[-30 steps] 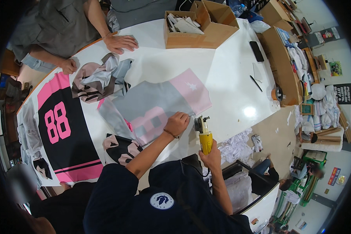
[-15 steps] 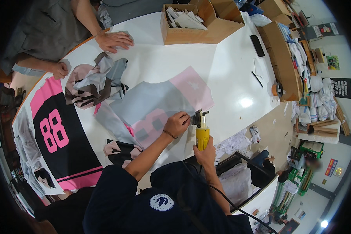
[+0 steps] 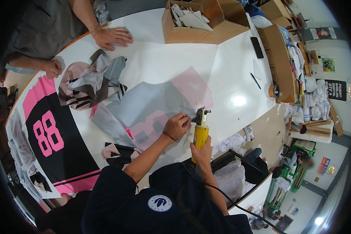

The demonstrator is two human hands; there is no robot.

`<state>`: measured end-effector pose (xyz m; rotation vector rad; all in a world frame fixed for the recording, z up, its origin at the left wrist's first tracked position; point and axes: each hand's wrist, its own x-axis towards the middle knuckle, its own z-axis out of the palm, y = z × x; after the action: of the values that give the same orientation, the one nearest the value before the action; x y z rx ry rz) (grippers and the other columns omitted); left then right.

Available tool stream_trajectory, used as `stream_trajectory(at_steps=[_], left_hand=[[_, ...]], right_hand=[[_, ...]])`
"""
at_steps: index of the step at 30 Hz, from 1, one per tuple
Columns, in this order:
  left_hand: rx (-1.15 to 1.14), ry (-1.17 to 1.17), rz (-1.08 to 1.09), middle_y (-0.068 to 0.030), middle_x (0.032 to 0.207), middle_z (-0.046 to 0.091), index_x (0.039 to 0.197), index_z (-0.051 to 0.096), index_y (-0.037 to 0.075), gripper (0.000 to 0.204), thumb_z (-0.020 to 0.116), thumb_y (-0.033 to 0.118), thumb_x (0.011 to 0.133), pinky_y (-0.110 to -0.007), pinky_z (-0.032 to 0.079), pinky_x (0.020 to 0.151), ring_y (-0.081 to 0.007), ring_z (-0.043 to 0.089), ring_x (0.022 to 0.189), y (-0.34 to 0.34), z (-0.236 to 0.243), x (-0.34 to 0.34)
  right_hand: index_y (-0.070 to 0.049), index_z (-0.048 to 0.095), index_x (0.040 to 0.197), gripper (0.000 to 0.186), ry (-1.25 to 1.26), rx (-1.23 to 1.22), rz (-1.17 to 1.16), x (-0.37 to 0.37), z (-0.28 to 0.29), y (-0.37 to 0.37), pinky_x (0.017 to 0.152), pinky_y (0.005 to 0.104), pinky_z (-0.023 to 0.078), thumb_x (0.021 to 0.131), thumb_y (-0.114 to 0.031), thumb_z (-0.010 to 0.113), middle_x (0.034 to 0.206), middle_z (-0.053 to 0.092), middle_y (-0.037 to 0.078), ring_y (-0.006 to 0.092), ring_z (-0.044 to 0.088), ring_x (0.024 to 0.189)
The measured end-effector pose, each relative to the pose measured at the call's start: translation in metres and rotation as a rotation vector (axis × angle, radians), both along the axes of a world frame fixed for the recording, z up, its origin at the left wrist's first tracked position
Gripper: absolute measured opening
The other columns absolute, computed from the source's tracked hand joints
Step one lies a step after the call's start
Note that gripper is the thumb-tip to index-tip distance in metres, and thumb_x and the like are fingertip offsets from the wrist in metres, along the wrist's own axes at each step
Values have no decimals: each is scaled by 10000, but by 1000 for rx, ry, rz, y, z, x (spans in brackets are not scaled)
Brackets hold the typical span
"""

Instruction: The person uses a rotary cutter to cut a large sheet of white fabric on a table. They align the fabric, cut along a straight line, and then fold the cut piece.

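My left hand (image 3: 177, 126) pinches the edge of a pale grey and pink fabric piece (image 3: 144, 97), lying printed side down on the white table. Just right of those fingers is the metal head of a yellow electric cutter (image 3: 201, 134) at the fabric’s edge. My right hand (image 3: 202, 150) grips its body, with a black cord trailing below. Left of the piece are a crumpled heap of pink, grey and dark cloth (image 3: 89, 82), a black-and-pink jersey panel (image 3: 62, 144), and a smaller folded cloth (image 3: 121, 156) near my left forearm.
A co-worker’s hands (image 3: 111, 38) rest at the upper-left edge of the table (image 3: 238, 78). A cardboard box (image 3: 199, 35) stands at the back; a phone (image 3: 256, 46), pen (image 3: 255, 80) and tape roll (image 3: 274, 91) lie rightward. Another person (image 3: 261, 162) and cloth piles are beyond.
The cutter has moved up and closer to my left fingers at the fabric edge, and its cord has come into view. The scene has shifted slightly with the head camera.
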<state>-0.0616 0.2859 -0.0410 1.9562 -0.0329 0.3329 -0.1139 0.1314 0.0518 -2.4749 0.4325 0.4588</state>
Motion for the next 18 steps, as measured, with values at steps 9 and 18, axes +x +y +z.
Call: stream_trajectory(at_steps=[9,18], left_hand=[[-145,36,2,-104,911,683,882,691,16,107,717,67,791,-350,579,672,-285,691,742,6,1,-2],[-258,-9,53,-89,879,656,852,648,16,70,685,18,793,-314,561,615,-215,662,672,9,4,0]], right_hand=[[-18,418,1267,653,10,-6,-54,8,-1,15,794,517,539,763,-237,770,971,682,289,477,678,911],[-23,427,1224,612,16,-35,-136,22,-2,32,819,512,543,761,-234,767,984,687,283,466,686,929]])
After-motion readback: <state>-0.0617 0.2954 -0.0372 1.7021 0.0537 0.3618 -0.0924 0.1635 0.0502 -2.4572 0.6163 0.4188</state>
